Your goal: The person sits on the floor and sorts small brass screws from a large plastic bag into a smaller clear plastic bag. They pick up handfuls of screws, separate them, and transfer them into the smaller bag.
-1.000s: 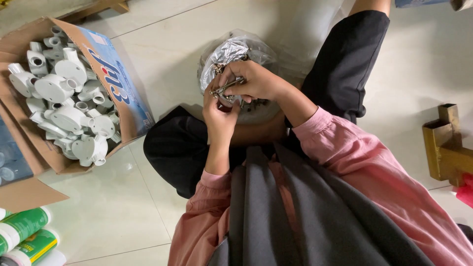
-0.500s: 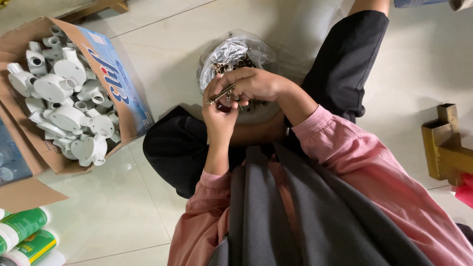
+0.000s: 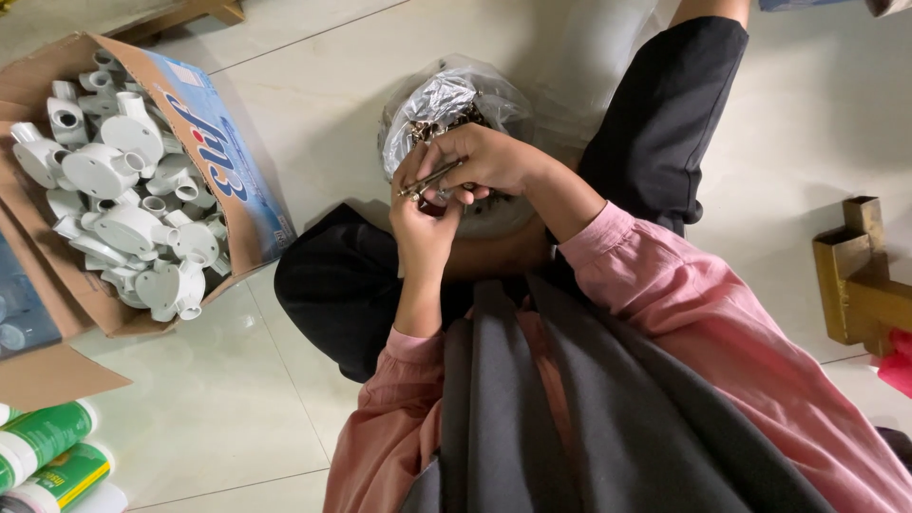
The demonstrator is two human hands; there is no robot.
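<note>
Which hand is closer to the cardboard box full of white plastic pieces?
Left. The left hand is on the box's side of the lap, though well apart from the cardboard box. The right hand is farther, over the plastic bag.

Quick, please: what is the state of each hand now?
Left hand: closed on small metal screws.
Right hand: closed, pinching the same screws.

We sit on a pale tiled floor (image 3: 237, 418). On it, to our left, lies an open cardboard box (image 3: 242, 199) of white plastic fittings (image 3: 123, 204); green-labelled tubes (image 3: 47, 456) lie at the lower left. A clear bag (image 3: 456, 100) rests ahead, a brass-coloured bracket (image 3: 860, 280) at the right.
</note>
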